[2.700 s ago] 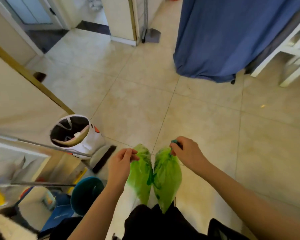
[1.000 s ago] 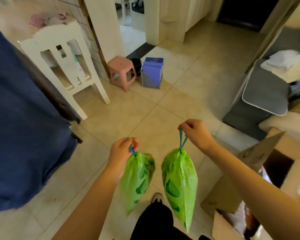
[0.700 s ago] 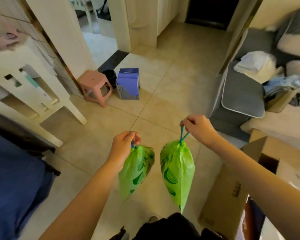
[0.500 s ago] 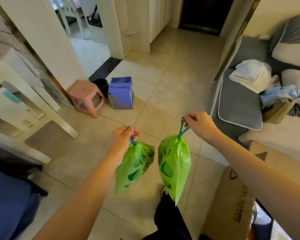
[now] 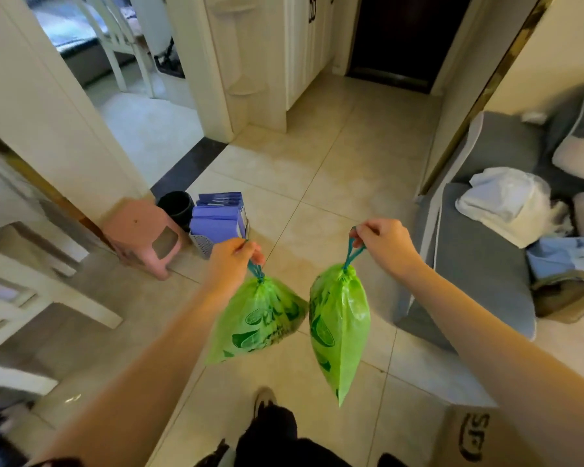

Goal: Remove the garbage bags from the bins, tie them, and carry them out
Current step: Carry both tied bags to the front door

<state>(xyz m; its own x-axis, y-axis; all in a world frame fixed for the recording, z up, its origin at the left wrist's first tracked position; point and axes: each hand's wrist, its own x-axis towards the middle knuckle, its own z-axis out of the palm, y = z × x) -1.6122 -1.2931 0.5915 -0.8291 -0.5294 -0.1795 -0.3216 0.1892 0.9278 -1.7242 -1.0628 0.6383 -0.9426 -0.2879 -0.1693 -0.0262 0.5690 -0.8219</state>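
- Bags hang straight below both fists: left green printed plastic garbage bag (image 5: pixel 257 320) is pinched by the left hand (image 5: pixel 231 264) through its teal drawstring.
- Right green plastic garbage bag (image 5: pixel 339 326) is gripped likewise by the right hand (image 5: pixel 383 244).
- Dark doorway (image 5: pixel 398 35) is seen far ahead, between both arms.

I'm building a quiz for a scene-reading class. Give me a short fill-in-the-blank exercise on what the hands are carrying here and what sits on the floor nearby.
1. Each hand holds a garbage bag of the colour ____.
2. The left hand and the right hand grip the bags by their teal ____.
3. The stool beside the purple box is of the colour ____.
4. The left bag and the right bag hang above the ____ without touching it.

Missing words: green; drawstrings; pink; floor
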